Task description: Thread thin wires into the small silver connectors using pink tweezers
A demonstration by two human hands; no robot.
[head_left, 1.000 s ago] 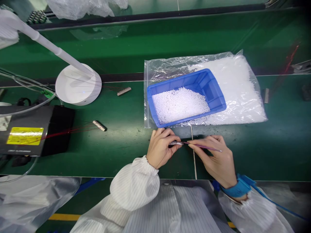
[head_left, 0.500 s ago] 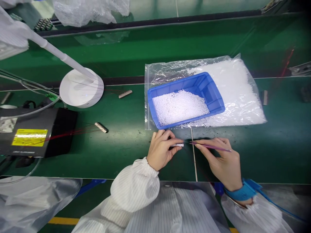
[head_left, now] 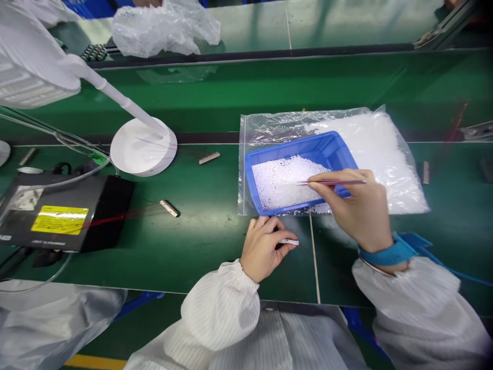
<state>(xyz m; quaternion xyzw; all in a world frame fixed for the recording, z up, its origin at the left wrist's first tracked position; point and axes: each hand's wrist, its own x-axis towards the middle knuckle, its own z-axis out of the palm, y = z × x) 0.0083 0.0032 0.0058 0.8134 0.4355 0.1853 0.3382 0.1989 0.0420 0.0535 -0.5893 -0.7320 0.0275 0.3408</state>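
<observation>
Just in front of the tray (head_left: 287, 149), the left hand (head_left: 265, 246) pinches a small pale strip (head_left: 291, 241), fingers closed on it, one end poking out. The right hand (head_left: 358, 205), with a blue strap (head_left: 389, 252) on its wrist, reaches over the tray's right front corner, fingers closed around tweezers (head_left: 339, 182). Their tips are at the white beads (head_left: 277, 177) inside; whether they grip a bead is too fine to tell. The strip is in hand, not set down, and mostly covered, so how much of it is done cannot be read. Plenty of beads lie in the tray.

The tray rests on a bag (head_left: 396, 169) of white grains that spreads beyond its right end. Two more strips (head_left: 169, 208) lie on the tabletop (head_left: 215, 257) left of the tray, with thin wires trailing; another lies to its right, past the bag. Farther left of the tray stand a black box (head_left: 23, 221) and a lamp (head_left: 131, 149). Crumpled plastic (head_left: 162, 31) sits on a ledge behind, to its left. The right forearm crosses the tray's near right side.
</observation>
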